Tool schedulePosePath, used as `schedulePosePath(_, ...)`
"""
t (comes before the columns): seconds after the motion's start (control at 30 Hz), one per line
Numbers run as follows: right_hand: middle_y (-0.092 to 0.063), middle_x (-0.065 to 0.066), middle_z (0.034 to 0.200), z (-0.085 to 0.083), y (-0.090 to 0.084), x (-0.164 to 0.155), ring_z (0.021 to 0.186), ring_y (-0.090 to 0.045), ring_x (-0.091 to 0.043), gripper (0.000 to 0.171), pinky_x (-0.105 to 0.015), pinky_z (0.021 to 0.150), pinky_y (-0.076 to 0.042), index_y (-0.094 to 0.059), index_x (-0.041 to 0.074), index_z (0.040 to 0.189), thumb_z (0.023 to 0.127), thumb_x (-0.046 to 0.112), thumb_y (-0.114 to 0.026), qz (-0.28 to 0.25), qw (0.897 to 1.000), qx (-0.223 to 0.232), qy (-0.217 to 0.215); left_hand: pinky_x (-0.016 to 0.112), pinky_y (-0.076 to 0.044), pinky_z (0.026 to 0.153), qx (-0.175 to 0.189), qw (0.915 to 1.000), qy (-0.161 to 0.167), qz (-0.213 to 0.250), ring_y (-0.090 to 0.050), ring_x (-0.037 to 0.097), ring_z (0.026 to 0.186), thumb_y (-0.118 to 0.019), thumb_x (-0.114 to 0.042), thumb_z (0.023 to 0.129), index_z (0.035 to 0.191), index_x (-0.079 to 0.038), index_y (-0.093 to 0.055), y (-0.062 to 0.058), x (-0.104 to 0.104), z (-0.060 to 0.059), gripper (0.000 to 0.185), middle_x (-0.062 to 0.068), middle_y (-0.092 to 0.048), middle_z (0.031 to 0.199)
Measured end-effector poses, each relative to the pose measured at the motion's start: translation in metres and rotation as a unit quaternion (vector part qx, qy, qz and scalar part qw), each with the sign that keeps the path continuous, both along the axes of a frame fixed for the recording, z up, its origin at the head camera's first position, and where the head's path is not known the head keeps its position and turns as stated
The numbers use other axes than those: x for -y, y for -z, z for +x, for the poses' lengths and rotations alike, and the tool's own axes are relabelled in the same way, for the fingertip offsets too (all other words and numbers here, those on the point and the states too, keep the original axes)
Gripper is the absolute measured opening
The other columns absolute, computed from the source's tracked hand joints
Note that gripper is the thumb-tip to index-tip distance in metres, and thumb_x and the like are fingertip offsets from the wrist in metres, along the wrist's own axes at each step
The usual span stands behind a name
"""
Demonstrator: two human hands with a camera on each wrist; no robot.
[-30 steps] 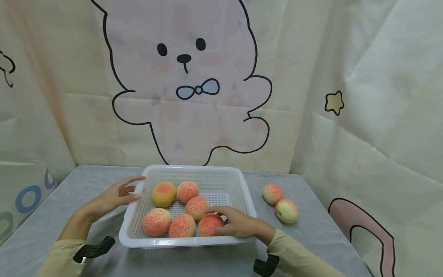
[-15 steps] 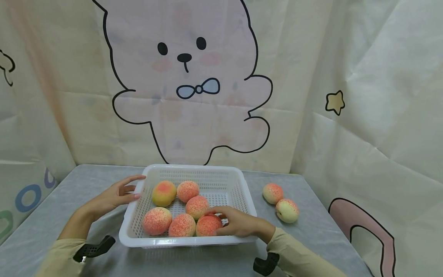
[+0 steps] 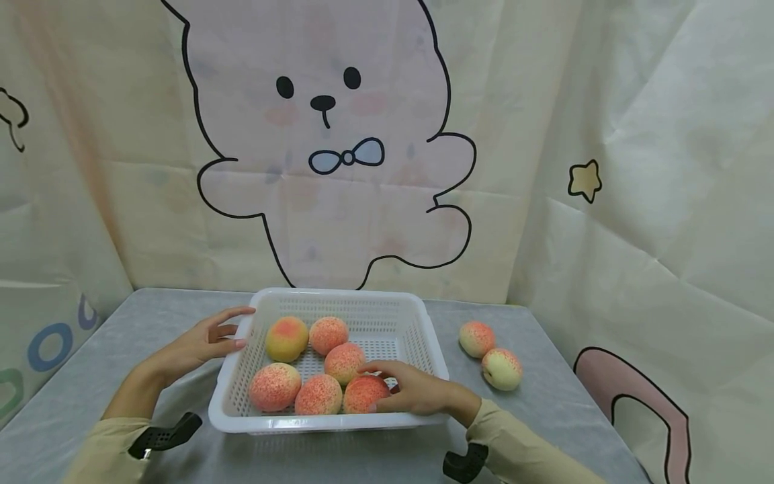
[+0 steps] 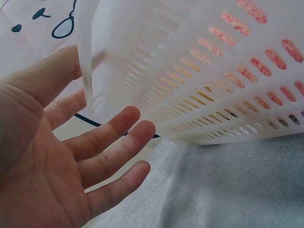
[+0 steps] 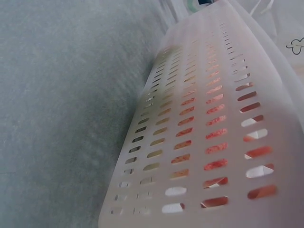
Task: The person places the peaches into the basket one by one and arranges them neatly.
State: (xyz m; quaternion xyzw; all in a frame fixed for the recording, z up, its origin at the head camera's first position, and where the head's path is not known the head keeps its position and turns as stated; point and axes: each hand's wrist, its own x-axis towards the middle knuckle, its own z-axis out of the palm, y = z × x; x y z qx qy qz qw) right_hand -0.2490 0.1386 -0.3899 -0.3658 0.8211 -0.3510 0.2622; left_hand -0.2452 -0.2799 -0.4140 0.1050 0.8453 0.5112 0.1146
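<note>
A white plastic basket stands on the table with several red-speckled peaches inside, plus one yellower peach at the back left. My right hand reaches over the basket's right side and grips a red peach in the near right corner, thumb on the near side and fingers over the top. Touching that fruit on the left is another peach. At the left rim, my left hand rests its thumb and index finger on the edge. Its other fingers are spread loosely below the rim in the left wrist view.
Two more peaches lie side by side on the grey-covered table, right of the basket. A printed cloth backdrop hangs behind and beside the table. Through the basket's slotted wall, fruit shows in the right wrist view.
The red peach under my right hand has shifted slightly left, up against the peach beside it. My left hand and the basket have stayed put.
</note>
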Motion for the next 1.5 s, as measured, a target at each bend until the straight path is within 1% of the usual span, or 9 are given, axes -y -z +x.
schedulePosePath(0.27,-0.048,-0.010,0.153,0.001,-0.002,-0.003,0.139,-0.045,-0.040,0.057,-0.048,0.105,-0.048,-0.049,0.010,0.148,0.096,0.020,-0.069,-0.016,1.000,0.006,0.026,0.059,-0.053,0.096,0.004,1.0000,-0.001,-0.002,-0.058,0.036,0.127,-0.063,-0.034,0.099,0.160,-0.018,-0.023,0.001,0.000,-0.002,0.075,0.030,-0.043,0.152)
schedulePosePath(0.47,-0.048,-0.014,0.154,-0.001,-0.012,-0.010,0.139,-0.044,-0.045,0.053,-0.059,0.106,-0.046,-0.048,0.010,0.148,0.099,0.023,-0.064,-0.030,0.999,-0.016,0.038,0.058,-0.053,0.097,0.009,0.9999,-0.004,-0.003,-0.057,0.036,0.127,-0.063,-0.034,0.099,0.161,-0.018,-0.022,-0.001,0.000,-0.002,0.076,0.031,-0.043,0.152)
schedulePosePath(0.6,-0.048,-0.016,0.153,-0.003,-0.021,-0.017,0.138,-0.045,-0.044,0.051,-0.058,0.106,-0.047,-0.048,0.010,0.147,0.101,0.025,-0.063,-0.041,0.997,-0.038,0.053,0.057,-0.053,0.097,0.012,0.9999,0.000,-0.003,-0.058,0.035,0.127,-0.063,-0.034,0.099,0.160,-0.017,-0.021,-0.002,0.000,-0.001,0.076,0.031,-0.043,0.151)
schedulePosePath(0.8,-0.047,-0.021,0.152,-0.006,-0.037,-0.032,0.134,-0.049,-0.045,0.049,-0.059,0.105,-0.048,-0.049,0.003,0.145,0.101,0.021,-0.062,-0.079,0.991,-0.075,0.073,0.058,-0.052,0.097,0.017,0.9998,0.001,-0.005,-0.057,0.034,0.127,-0.062,-0.034,0.100,0.161,-0.018,-0.020,-0.002,0.001,-0.002,0.076,0.030,-0.043,0.152)
schedulePosePath(0.93,-0.047,-0.021,0.151,-0.007,-0.046,-0.043,0.134,-0.050,-0.044,0.049,-0.060,0.106,-0.046,-0.049,0.004,0.145,0.101,0.022,-0.062,-0.088,0.987,-0.089,0.096,0.058,-0.053,0.096,0.020,0.9998,-0.001,-0.004,-0.058,0.035,0.127,-0.062,-0.034,0.100,0.161,-0.018,-0.019,-0.002,0.000,-0.001,0.077,0.031,-0.042,0.152)
schedulePosePath(1.07,-0.049,-0.018,0.152,-0.010,-0.050,-0.054,0.136,-0.050,-0.044,0.050,-0.058,0.107,-0.047,-0.050,0.006,0.145,0.100,0.024,-0.064,-0.088,0.983,-0.096,0.132,0.056,-0.054,0.096,0.023,0.9997,0.000,0.003,-0.058,0.035,0.127,-0.062,-0.033,0.100,0.161,-0.016,-0.019,-0.002,-0.001,-0.001,0.077,0.032,-0.041,0.153)
schedulePosePath(1.17,-0.050,-0.018,0.151,-0.013,-0.052,-0.061,0.135,-0.050,-0.046,0.051,-0.057,0.106,-0.048,-0.050,0.004,0.145,0.100,0.024,-0.064,-0.094,0.978,-0.103,0.154,0.054,-0.055,0.095,0.022,0.9997,0.004,0.009,-0.058,0.035,0.127,-0.062,-0.032,0.100,0.161,-0.016,-0.018,-0.001,0.001,-0.002,0.077,0.032,-0.040,0.153)
schedulePosePath(1.27,-0.050,-0.022,0.150,-0.018,-0.054,-0.070,0.134,-0.050,-0.047,0.051,-0.056,0.105,-0.049,-0.049,0.003,0.145,0.100,0.023,-0.064,-0.102,0.974,-0.119,0.161,0.053,-0.055,0.094,0.018,0.9996,0.009,0.017,-0.058,0.035,0.127,-0.061,-0.031,0.101,0.161,-0.016,-0.018,0.001,0.003,-0.004,0.076,0.033,-0.038,0.155)
schedulePosePath(1.5,-0.052,-0.018,0.150,-0.024,-0.059,-0.096,0.133,-0.053,-0.041,0.048,-0.060,0.108,-0.045,-0.049,0.008,0.146,0.102,0.025,-0.061,-0.097,0.967,-0.139,0.192,0.055,-0.055,0.095,0.018,0.9994,0.016,0.023,-0.056,0.038,0.130,-0.061,-0.030,0.101,0.162,-0.016,-0.017,0.002,0.004,-0.004,0.076,0.033,-0.034,0.157)
